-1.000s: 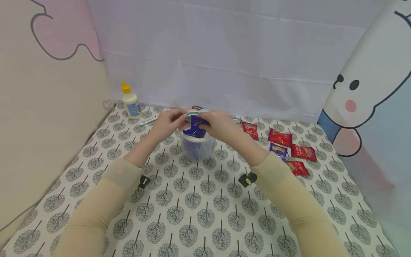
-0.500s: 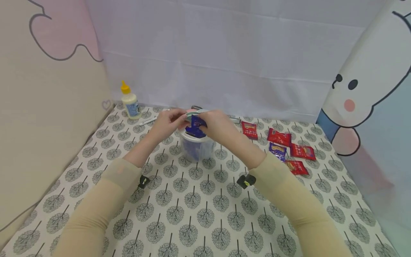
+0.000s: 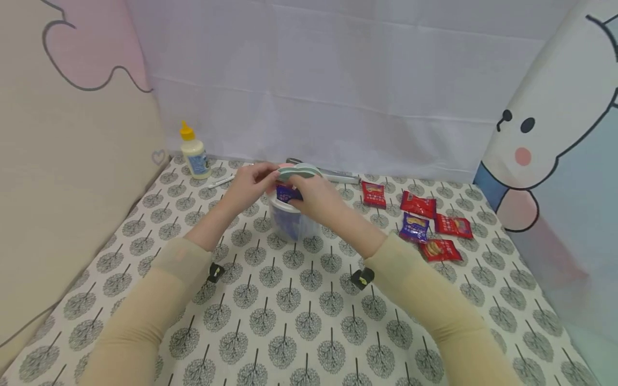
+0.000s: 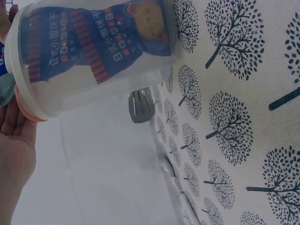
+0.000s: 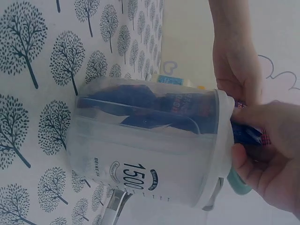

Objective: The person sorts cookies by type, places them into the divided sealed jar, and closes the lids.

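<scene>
A clear plastic storage jar (image 3: 289,224) with a white rim stands at the back middle of the table. Blue biscuit packets (image 4: 101,40) show through its wall. Its pale green and pink lid (image 3: 301,171) is raised behind the mouth, and my left hand (image 3: 248,185) holds the lid's left edge between thumb and fingers. My right hand (image 3: 318,199) pinches another blue biscuit packet (image 3: 287,193), which is partly down in the mouth. In the right wrist view this packet (image 5: 246,134) juts out past the rim, with the right thumb and fingers around it.
Several red biscuit packets (image 3: 454,226) and a blue one (image 3: 414,228) lie at right. A yellow-capped glue bottle (image 3: 195,158) stands back left, near a white pen (image 3: 221,183). Behind the jar lies a slotted spatula (image 4: 141,105); a white handle (image 3: 344,179) extends rightward.
My right hand has moved down and slightly left, taking the blue packet lower into the jar mouth. More of the green lid shows now. My left hand stays at the lid.
</scene>
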Demonstrator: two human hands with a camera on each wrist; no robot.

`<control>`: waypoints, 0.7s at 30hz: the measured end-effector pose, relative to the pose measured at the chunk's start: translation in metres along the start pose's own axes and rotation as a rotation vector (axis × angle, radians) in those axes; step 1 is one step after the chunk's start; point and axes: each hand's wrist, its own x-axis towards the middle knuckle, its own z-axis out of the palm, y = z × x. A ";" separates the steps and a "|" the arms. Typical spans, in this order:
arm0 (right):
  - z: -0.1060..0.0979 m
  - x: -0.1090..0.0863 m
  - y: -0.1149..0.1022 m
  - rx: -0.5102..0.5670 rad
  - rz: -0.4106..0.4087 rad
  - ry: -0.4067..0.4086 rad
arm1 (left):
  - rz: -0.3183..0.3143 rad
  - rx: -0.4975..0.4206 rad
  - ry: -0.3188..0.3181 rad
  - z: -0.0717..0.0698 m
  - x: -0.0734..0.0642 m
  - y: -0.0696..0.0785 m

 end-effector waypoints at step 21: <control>0.001 -0.002 0.019 0.060 -0.173 0.117 | -0.004 0.002 -0.013 -0.002 0.000 0.002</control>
